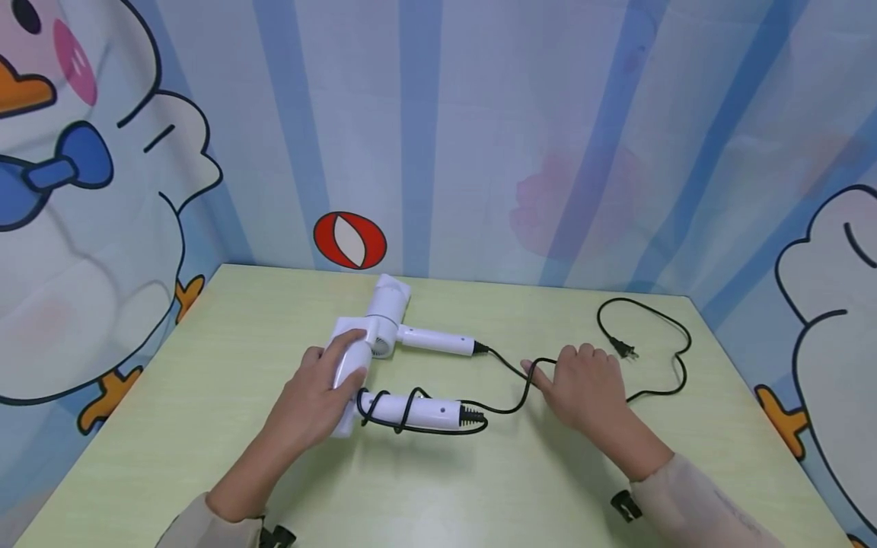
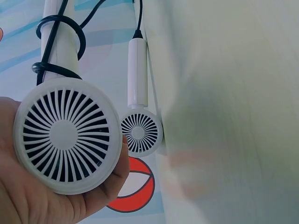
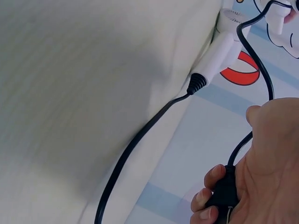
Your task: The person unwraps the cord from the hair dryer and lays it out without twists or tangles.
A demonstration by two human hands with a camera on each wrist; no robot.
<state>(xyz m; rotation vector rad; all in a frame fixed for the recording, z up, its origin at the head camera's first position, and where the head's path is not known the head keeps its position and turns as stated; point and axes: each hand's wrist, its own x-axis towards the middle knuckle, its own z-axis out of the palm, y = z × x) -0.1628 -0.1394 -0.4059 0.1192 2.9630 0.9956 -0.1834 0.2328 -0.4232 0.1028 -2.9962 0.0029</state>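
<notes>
Two white hair dryers are in the head view. My left hand (image 1: 311, 392) grips the barrel of the near hair dryer (image 1: 425, 411), whose handle points right with its black cord (image 1: 404, 430) wound round it. Its round slotted grille faces the left wrist camera. Some of that cord runs right to my right hand (image 1: 589, 388), whose curled fingers hold the black plug (image 3: 224, 191) in the right wrist view. Just behind lies the far hair dryer (image 1: 438, 340), its nozzle toward the wall and its handle pointing right.
The far dryer's cord (image 1: 685, 369) passes by my right hand and loops over the right side of the light table (image 1: 548, 487). Its two-pin plug (image 1: 623, 348) lies inside that loop. Striped backdrop walls (image 1: 473, 137) with cartoon figures close off the back and sides.
</notes>
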